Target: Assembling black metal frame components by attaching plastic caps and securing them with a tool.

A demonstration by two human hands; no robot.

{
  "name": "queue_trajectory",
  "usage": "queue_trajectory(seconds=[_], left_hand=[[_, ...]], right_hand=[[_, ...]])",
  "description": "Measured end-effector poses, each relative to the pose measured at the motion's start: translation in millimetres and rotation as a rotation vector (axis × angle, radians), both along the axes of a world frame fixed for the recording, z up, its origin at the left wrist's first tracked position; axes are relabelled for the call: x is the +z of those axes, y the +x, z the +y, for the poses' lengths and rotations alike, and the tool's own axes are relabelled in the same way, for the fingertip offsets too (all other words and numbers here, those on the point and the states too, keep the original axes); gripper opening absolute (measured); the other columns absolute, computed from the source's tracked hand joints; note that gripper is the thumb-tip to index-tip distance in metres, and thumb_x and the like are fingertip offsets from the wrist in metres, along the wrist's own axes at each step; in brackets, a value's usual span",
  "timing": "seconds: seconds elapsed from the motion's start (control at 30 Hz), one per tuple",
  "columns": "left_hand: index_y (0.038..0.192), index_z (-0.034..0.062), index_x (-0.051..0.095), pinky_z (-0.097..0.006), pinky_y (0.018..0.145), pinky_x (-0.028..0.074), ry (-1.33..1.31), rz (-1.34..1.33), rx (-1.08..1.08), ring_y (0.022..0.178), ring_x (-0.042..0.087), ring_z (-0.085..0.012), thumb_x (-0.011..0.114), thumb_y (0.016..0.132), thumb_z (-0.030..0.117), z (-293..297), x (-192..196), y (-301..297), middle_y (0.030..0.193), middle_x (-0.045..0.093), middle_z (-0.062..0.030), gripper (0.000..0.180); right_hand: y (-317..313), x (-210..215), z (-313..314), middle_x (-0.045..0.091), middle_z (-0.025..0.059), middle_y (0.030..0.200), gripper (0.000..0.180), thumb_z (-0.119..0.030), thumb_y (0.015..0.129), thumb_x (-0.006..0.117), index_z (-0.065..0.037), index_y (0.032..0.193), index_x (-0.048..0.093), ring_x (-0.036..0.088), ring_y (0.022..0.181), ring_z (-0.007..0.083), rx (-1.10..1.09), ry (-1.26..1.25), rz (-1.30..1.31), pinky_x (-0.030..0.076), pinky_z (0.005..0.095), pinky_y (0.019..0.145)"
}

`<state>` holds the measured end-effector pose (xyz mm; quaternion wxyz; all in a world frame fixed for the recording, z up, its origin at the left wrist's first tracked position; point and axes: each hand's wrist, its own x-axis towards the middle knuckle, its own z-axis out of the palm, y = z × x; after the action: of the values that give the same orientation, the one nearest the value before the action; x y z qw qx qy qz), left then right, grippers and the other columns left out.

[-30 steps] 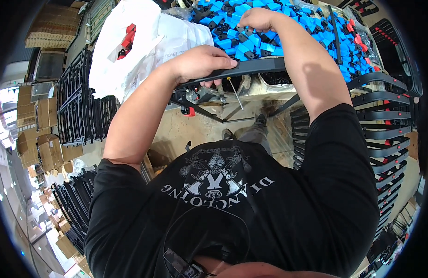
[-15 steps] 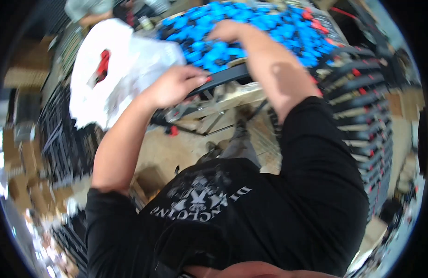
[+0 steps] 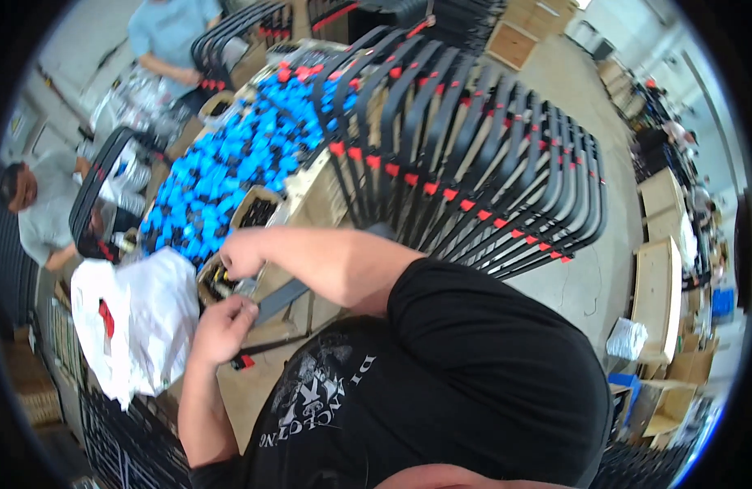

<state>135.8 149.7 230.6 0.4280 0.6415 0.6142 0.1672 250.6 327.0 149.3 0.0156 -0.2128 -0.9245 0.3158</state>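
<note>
My left hand (image 3: 221,330) is closed round the end of a dark grey flat bar (image 3: 280,300), thumb on top. The bar runs to the right beneath my right forearm, which hides part of it. My right hand (image 3: 244,253) is just above a cardboard box of small parts (image 3: 217,284), fingers bent down and pressed together. Whatever is between those fingertips is too small to make out. Behind it stands another open box of black pieces (image 3: 259,213). A wide heap of blue and black plastic pieces (image 3: 237,167) covers the table beyond.
A white plastic bag (image 3: 140,318) with a red mark stands left of my left hand. Curved black tube frames with red fittings (image 3: 466,155) lean in a long row at the right. Two people in grey shirts (image 3: 54,204) are beyond the table, near other frames.
The view has swung round to take in the row of frames. My right hand has left the blue heap and is now at the small-parts box. My left hand keeps hold of the bar.
</note>
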Motion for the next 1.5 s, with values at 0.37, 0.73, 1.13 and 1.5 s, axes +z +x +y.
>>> queue_trajectory(seconds=[0.37,0.73,1.13,1.5], left_hand=[[0.132,0.0024,0.054,-0.025,0.048,0.040,-0.055,-0.208,-0.073,0.056,0.053,-0.0079,0.057,0.098,0.007,-45.3,4.2,114.4,0.074,0.061,-0.0026,0.034],[0.126,-0.0018,0.056,-0.027,0.062,0.051,0.048,0.251,-0.112,0.069,0.062,-0.0095,0.084,0.071,0.000,-118.4,45.7,238.1,0.079,0.070,-0.0087,0.062],[0.135,0.0071,0.057,-0.046,0.093,0.051,0.010,0.510,-0.171,0.105,0.063,-0.0309,0.084,0.081,0.029,-189.1,-2.2,61.4,0.116,0.065,-0.0171,0.064],[0.107,0.0001,0.067,-0.043,0.074,0.056,0.425,0.393,-0.290,0.083,0.071,-0.0268,0.079,0.082,0.024,-188.5,-20.7,7.6,0.093,0.073,-0.0137,0.037]], right_hand=[[159.4,22.7,-41.6,0.074,0.0153,0.091,0.021,-0.023,0.076,0.068,-0.008,0.088,0.075,0.071,0.083,0.0344,-0.214,-0.068,0.259,0.055,0.0469,0.074],[378.1,89.1,-126.2,0.068,0.0165,0.100,0.059,-0.043,0.078,0.079,-0.005,0.120,0.062,0.067,0.090,0.0331,-0.271,0.130,0.551,0.052,0.0466,0.073],[370.8,-51.6,-289.8,0.059,0.0092,0.105,0.048,-0.034,0.066,0.086,-0.008,0.099,0.064,0.058,0.104,0.0342,-0.696,0.147,0.408,0.047,0.0460,0.087],[405.1,-68.5,-389.9,0.064,0.0090,0.095,0.028,-0.022,0.069,0.078,-0.009,0.090,0.063,0.058,0.099,0.0342,-0.816,0.177,0.489,0.045,0.0475,0.087]])
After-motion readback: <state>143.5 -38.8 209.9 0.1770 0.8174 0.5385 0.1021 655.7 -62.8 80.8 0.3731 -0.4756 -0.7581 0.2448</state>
